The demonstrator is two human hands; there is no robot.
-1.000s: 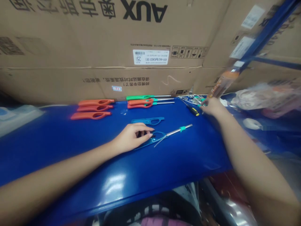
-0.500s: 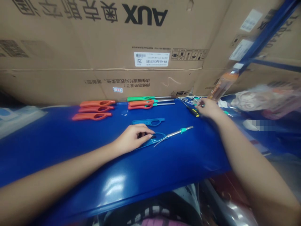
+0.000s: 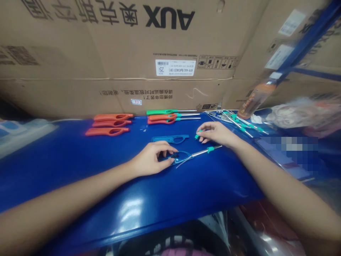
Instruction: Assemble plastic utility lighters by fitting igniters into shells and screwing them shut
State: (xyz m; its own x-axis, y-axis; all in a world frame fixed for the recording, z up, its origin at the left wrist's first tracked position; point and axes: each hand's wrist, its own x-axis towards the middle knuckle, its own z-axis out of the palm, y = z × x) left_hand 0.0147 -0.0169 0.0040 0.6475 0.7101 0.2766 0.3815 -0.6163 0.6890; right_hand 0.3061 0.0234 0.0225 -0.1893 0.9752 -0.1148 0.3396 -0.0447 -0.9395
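Observation:
My left hand [image 3: 151,159] is closed on a blue lighter handle half [image 3: 189,155], which lies on the table; its fingertips are at a small dark part inside. From this half a metal tube [image 3: 199,153] with a green collar points right, and a thin loose wire or tube hangs by its base. My right hand [image 3: 218,133] pinches a small green plastic piece [image 3: 197,135] just above the tube. Another blue handle half [image 3: 162,138] rests behind my left hand. What my left palm covers is hidden.
Orange handle pieces [image 3: 108,132] lie at the back left. Green and orange lighters with metal tubes [image 3: 162,118] are behind the blue half. Several loose tubes with green collars [image 3: 243,128] lie right, near an orange bottle [image 3: 255,99] and plastic bags [image 3: 287,115]. A cardboard box [image 3: 119,64] backs the table [image 3: 93,188].
My right hand has come left and nearer from the pile at the back right, now with the small green piece in its fingers. My left hand stays on the blue handle half.

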